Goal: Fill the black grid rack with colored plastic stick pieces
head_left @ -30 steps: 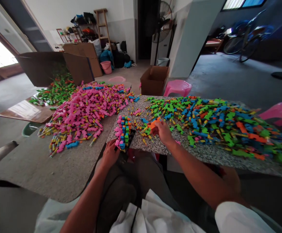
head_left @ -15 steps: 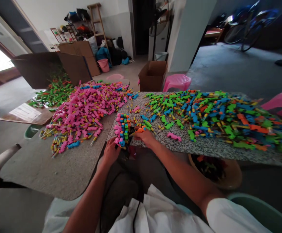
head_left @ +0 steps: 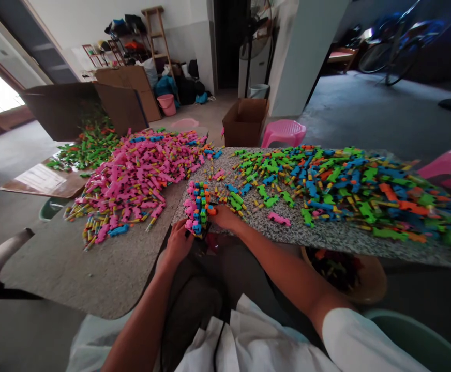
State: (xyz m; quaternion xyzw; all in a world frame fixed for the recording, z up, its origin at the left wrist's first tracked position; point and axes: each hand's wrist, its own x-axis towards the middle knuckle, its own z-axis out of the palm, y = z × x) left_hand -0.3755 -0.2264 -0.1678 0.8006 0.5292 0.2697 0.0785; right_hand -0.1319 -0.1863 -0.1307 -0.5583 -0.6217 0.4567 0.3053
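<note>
Pink, blue, green and orange small plastic toys (head_left: pixel 197 201) stand packed in rows at the near edge of the speckled stone table (head_left: pixel 249 217). A dark holder (head_left: pixel 201 236) shows beneath their near end. My left hand (head_left: pixel 179 238) grips the near left corner, its fingertips partly hidden. My right hand (head_left: pixel 224 217) is closed on an orange toy (head_left: pixel 212 210) against the right side of the rows. Just right of it lie loose green toys (head_left: pixel 236 199) with yellow ends, and a single pink toy (head_left: pixel 279 219).
A large heap of pink toys (head_left: pixel 140 170) covers the left table, with green ones (head_left: pixel 89 144) spilling from a cardboard box (head_left: pixel 120 106). Mixed toys (head_left: pixel 345 181) spread across the right. A basin (head_left: pixel 373 281) sits below the table; pink stools (head_left: pixel 283 132) stand beyond.
My right hand has moved slightly left, carrying the orange toy from beside the rows to their right side. My left hand has stayed at the near left corner.
</note>
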